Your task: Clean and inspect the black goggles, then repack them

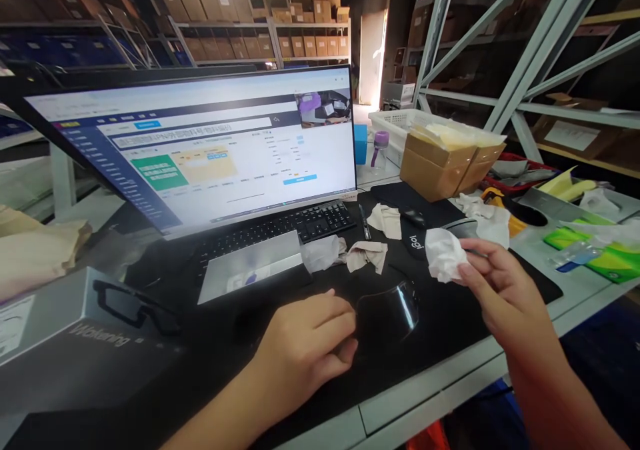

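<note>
"Where is the white tissue [445,255] held?"

"It is pinched at one side by the fingertips of the right hand [507,303], above the black mat [544,289] and toward the right edge of the counter [425,388]. Most of the wad is left free of the fingers, presumably so that a soft face is offered."

"And the left hand [310,343]?"

"It is curled, near the counter's front edge, with the dark lens [393,311] right at its fingers. (Whether the rim is gripped cannot be told, since the fingertips are hidden.) If it is, only one end seems to be taken, so that the curved face is left bare."

"Why are the other tissues [367,255] found there?"

"They are strewn between the keyboard [327,220] and the lens, probably because they are easily reached there. The grey box [117,343] is set toward the counter's left front corner, perhaps so that it is out of the hands' way."
</note>
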Available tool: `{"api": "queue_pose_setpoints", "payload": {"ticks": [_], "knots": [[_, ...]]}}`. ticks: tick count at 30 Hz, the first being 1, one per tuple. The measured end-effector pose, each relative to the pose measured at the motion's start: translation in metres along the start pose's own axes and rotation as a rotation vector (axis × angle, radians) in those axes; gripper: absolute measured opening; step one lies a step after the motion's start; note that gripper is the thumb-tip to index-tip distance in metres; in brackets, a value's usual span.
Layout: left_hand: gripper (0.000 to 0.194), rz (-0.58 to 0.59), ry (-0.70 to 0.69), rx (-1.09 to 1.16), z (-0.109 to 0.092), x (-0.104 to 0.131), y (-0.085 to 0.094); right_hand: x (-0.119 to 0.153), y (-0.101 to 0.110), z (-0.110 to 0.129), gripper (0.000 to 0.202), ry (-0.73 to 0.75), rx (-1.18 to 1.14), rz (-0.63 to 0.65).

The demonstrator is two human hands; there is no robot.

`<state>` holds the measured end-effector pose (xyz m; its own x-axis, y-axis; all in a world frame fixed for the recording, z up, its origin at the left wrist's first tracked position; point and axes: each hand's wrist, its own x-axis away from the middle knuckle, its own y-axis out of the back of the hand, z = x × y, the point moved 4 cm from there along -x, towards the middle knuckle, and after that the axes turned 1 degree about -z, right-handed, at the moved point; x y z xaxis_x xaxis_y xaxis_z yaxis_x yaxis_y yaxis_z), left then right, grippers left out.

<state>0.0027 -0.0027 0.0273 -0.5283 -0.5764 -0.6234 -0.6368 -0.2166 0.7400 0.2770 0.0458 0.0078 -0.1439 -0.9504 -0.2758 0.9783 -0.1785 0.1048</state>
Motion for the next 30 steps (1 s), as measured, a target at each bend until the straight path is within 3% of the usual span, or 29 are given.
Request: {"api": "queue_pose_setpoints", "payload": {"ticks": [4,6,11,13,16,21,24,27,30], "knots": [[0.012,-0.021,0.005,-0.001,0.001,-0.001,0.001,0.044,-0.001,0.006,0.027,0.101,0.230,-0.235],[0.012,-0.009,0.020,0.007,0.001,-0.002,0.001,0.060,-0.004,0.010,0.025,0.215,0.310,-0.287],[0.014,-0.010,0.019,0.021,0.001,-0.001,0.001,0.077,-0.017,0.022,0.053,0.626,0.349,-0.052],[0.014,-0.004,0.015,0.022,-0.001,0.000,0.000,0.077,-0.024,0.027,0.059,0.728,0.368,-0.003],[0.012,0.013,0.010,0.023,-0.002,0.000,-0.002,0.080,-0.049,0.033,0.053,0.805,0.472,0.058],[0.011,-0.011,-0.056,0.028,-0.005,-0.001,-0.003,0.100,-0.095,0.041,0.031,1.040,0.608,0.036],[0.008,-0.054,-0.059,0.039,-0.003,0.000,-0.003,0.095,-0.095,0.040,0.036,0.993,0.643,0.059],[0.013,-0.097,-0.019,0.034,0.000,0.002,-0.003,0.083,-0.080,0.040,0.038,0.873,0.607,-0.043],[0.014,-0.122,-0.037,0.043,0.000,0.001,-0.003,0.089,-0.086,0.043,0.032,0.972,0.595,0.009]]}}
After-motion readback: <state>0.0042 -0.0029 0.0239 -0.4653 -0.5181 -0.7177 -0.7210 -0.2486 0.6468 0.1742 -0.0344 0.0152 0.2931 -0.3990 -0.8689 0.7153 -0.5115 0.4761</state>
